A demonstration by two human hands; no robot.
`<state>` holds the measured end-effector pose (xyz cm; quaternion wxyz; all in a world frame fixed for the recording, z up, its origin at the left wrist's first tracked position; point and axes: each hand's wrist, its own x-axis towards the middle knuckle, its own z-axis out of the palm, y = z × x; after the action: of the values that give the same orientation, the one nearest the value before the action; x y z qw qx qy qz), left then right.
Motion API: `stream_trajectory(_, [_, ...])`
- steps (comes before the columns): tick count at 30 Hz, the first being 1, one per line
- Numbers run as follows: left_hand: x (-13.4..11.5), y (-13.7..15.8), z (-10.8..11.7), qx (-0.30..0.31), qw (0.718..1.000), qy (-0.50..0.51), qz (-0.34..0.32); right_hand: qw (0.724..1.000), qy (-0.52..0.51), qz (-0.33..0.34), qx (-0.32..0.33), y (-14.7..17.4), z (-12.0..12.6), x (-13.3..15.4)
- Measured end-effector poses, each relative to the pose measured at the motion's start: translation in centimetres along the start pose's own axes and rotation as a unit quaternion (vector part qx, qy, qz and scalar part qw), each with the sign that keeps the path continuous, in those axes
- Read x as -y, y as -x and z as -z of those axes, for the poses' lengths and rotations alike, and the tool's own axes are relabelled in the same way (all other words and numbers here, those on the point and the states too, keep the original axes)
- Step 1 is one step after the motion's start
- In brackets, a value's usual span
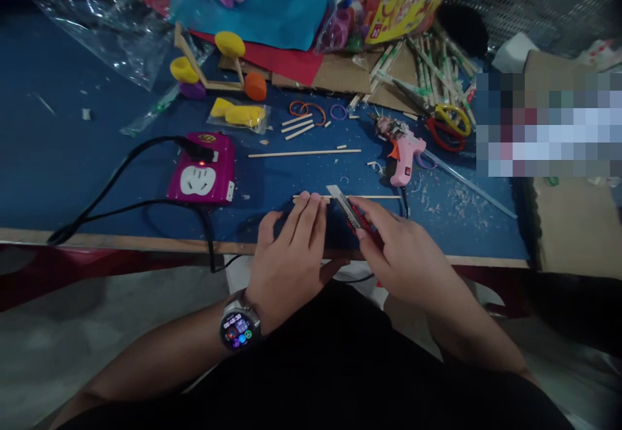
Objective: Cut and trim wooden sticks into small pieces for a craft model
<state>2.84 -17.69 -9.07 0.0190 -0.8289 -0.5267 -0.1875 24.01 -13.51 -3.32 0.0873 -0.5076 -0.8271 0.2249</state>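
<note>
Pressing a stick (376,197) onto the counter (301,174) near its front edge with the left hand (291,255), fingers nearly straight, thumb spread. Gripping a cutter (347,211) between thumb and fingers of the right hand (405,248), with its blade angled across the stick beside the left fingertips; impossible to tell if touching. Farther back, another stick (306,153) between a socket box (223,171) and glue gun (403,164). Beyond, short pieces (297,125), scissors (431,122) and, toward the back edge, cardboard (325,72).
</note>
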Motion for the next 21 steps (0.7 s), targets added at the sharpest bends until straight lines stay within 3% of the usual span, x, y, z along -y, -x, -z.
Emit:
stream_trajectory(7, [0.0, 0.1, -0.1, 0.007, 1.0, -0.004, 0.0, 0.998, 0.004, 0.028, -0.064, -1.6, 1.3, -1.1])
stream_trajectory(14, [-0.2, 0.4, 0.0, 0.014, 1.0, 0.014, 0.015, 0.997, 0.055, 0.021, -0.042, -5.0, 0.4, -1.4])
stream_trajectory(21, [-0.2, 0.9, 0.1, 0.012, 1.0, 0.014, 0.016, 0.996, 0.084, 0.024, -0.018, -6.3, 0.1, -1.7])
